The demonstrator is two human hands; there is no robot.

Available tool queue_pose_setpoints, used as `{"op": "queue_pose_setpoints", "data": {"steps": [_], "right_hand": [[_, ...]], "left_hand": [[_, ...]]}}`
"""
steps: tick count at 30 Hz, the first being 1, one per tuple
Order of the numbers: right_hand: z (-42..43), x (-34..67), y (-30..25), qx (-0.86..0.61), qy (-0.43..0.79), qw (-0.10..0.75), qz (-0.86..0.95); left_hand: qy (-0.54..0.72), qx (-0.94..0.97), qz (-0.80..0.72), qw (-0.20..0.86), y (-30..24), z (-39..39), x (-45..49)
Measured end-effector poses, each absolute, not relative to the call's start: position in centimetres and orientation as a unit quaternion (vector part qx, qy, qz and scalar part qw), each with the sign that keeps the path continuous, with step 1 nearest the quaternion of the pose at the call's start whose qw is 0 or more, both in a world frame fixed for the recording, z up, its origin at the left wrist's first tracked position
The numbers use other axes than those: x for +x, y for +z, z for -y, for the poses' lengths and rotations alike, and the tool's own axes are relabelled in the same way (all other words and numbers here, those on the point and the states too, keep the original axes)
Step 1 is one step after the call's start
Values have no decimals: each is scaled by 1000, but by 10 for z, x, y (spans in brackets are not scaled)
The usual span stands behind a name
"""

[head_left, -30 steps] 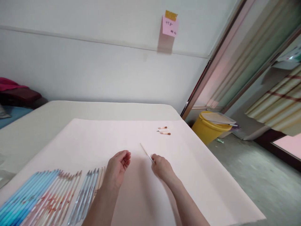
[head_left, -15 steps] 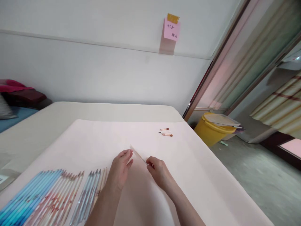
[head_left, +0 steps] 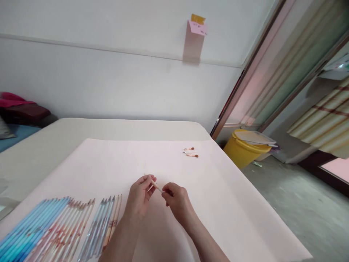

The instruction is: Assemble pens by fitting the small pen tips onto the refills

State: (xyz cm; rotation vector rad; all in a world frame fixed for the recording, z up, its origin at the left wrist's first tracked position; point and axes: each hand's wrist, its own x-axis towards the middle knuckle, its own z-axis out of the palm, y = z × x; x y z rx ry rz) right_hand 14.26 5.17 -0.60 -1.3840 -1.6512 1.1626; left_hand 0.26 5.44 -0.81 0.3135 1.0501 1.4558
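Both hands meet over the middle of a pale pink sheet (head_left: 223,203) that covers the table. My right hand (head_left: 176,202) pinches one end of a thin pale stick (head_left: 156,186). My left hand (head_left: 140,198) closes its fingertips on the stick's other end. A row of several pencil-like sticks, blue, pink and grey (head_left: 54,229), lies side by side at the near left of the sheet. Three short brown-tipped pieces (head_left: 191,152) lie farther off to the right.
The table (head_left: 40,145) stands against a white wall with a pink note (head_left: 196,27) taped up. A yellow bucket (head_left: 242,149) stands on the floor past the right edge. Red and dark cloth (head_left: 19,109) is piled at far left.
My right hand carried the thin stick leftward from the sheet to my left hand, which closed its fingertips on the far end. The hands have come together.
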Motion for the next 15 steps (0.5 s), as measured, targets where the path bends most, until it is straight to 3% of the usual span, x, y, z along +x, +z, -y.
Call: {"op": "queue_pose_setpoints", "data": {"steps": [15], "right_hand": [[-47,140,4,-505,465,412,600]], "left_hand": [[606,164,-396,671,-10,-45,19]]}}
